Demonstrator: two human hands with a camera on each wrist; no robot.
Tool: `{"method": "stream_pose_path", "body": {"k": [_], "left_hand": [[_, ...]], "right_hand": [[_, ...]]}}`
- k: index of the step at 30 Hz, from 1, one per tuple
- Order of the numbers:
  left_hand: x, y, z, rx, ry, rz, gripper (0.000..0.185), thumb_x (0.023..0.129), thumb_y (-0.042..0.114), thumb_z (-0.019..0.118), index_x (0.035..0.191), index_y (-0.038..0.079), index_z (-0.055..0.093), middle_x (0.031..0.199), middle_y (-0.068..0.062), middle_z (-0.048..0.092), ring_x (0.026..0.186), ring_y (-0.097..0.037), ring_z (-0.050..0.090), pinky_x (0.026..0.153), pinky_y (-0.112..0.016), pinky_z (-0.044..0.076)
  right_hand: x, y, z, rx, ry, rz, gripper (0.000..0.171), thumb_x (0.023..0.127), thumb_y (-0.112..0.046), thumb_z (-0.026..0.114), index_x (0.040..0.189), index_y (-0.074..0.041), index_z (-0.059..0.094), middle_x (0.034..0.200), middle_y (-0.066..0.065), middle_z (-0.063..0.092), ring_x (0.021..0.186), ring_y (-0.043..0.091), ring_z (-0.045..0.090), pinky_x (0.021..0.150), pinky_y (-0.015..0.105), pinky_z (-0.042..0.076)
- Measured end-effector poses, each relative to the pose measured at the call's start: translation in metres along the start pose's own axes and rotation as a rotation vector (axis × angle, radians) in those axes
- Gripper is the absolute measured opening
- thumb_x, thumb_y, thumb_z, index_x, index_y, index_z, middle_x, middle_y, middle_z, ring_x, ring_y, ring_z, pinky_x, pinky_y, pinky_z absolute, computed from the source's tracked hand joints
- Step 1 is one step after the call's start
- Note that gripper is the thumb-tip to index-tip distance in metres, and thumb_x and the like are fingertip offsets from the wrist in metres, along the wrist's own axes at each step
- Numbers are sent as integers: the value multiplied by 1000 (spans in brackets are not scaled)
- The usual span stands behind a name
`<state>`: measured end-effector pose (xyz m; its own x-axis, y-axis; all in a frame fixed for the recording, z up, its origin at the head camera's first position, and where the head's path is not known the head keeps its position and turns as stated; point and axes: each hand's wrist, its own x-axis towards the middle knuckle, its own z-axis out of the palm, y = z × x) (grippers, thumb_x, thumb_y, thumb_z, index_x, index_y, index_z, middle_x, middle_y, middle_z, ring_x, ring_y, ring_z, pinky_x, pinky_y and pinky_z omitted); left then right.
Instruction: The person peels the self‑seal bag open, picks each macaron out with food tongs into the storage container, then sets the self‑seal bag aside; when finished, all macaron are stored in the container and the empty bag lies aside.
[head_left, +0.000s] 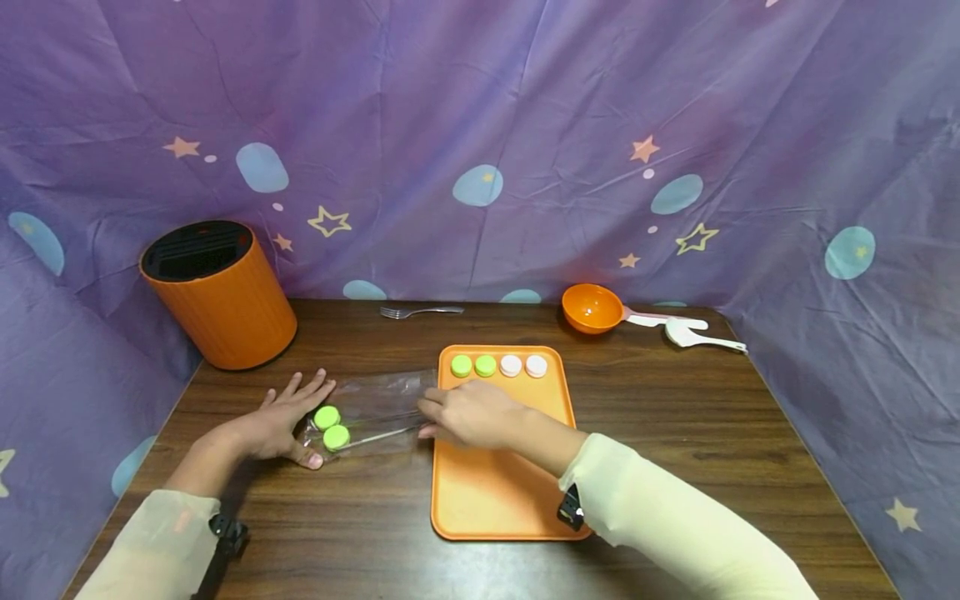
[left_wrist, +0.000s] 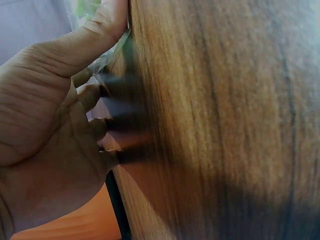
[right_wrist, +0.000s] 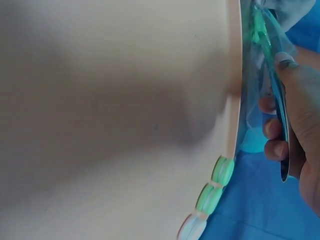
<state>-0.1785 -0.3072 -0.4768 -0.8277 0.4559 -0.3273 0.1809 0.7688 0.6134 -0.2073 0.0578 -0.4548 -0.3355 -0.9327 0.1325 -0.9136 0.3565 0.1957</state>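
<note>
The orange tray (head_left: 495, 492) lies nearest on the table (head_left: 675, 467). The right hand (head_left: 468, 414) reaches over the tray's left edge and pinches the mouth of a clear plastic bag (head_left: 375, 408), apparently with curled fingers. The left hand (head_left: 281, 421) lies spread flat, pressing the bag's closed end, where two green caps (head_left: 331, 427) sit inside. Further back, two green and two white caps (head_left: 498, 366) line the tray's far edge.

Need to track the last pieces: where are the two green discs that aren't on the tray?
In the head view, the two green discs lie inside the clear bag, left of the orange tray, beside the left hand.
</note>
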Motion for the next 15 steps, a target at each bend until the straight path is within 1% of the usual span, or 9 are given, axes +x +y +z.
{"method": "stream_pose_path", "body": {"k": [1, 3, 6, 8, 10, 13, 15], "left_hand": [[-1, 3, -1, 8, -1, -9, 134, 74, 40, 97, 176, 3, 19, 183, -30, -4, 164, -64, -15, 123, -88, -11], [1, 0, 0, 20, 0, -17, 136, 73, 48, 96, 177, 5, 19, 184, -29, -4, 165, -62, -15, 124, -87, -11], [1, 0, 0, 17, -3, -17, 136, 73, 49, 95, 177, 5, 18, 184, -29, -5, 165, -62, -15, 124, -87, -11], [1, -1, 0, 9, -4, -18, 136, 73, 49, 95, 177, 5, 18, 184, -29, -5, 165, -62, -16, 124, -87, -12], [-2, 8, -2, 2, -13, -24, 134, 74, 38, 97, 176, 1, 18, 183, -31, -5, 164, -64, -16, 123, -87, -13], [-2, 8, -2, 11, -12, -27, 133, 75, 35, 97, 175, 0, 18, 182, -32, -5, 164, -64, -16, 123, -87, -12], [-3, 9, -2, 14, -12, -30, 132, 75, 35, 97, 176, 0, 18, 182, -32, -5, 164, -64, -16, 123, -87, -12]], "right_hand": [[-2, 1, 0, -3, 3, 0, 40, 114, -46, 58, 122, -11, 75, 104, -4, 75, 75, 8, 74, 64, 26, 62], [-4, 3, -1, 3, 7, 4, 40, 114, -46, 59, 123, -11, 75, 107, -4, 76, 77, 9, 75, 65, 27, 63], [-9, 6, -2, 16, 1, 23, 39, 115, -46, 59, 124, -11, 75, 113, -3, 77, 81, 10, 76, 67, 29, 64], [-12, 9, -3, 24, 1, 35, 38, 114, -45, 60, 124, -12, 74, 113, -3, 76, 80, 10, 76, 66, 29, 64], [-16, 11, -4, 29, 7, 43, 37, 113, -44, 62, 125, -11, 74, 112, -3, 76, 79, 11, 76, 64, 30, 63], [-22, 14, -7, 33, 15, 52, 34, 112, -43, 64, 123, -13, 74, 107, -4, 74, 76, 11, 75, 59, 31, 60], [-26, 16, -9, 45, 20, 61, 33, 112, -42, 65, 122, -13, 74, 105, -4, 74, 76, 11, 74, 58, 32, 59]]}}
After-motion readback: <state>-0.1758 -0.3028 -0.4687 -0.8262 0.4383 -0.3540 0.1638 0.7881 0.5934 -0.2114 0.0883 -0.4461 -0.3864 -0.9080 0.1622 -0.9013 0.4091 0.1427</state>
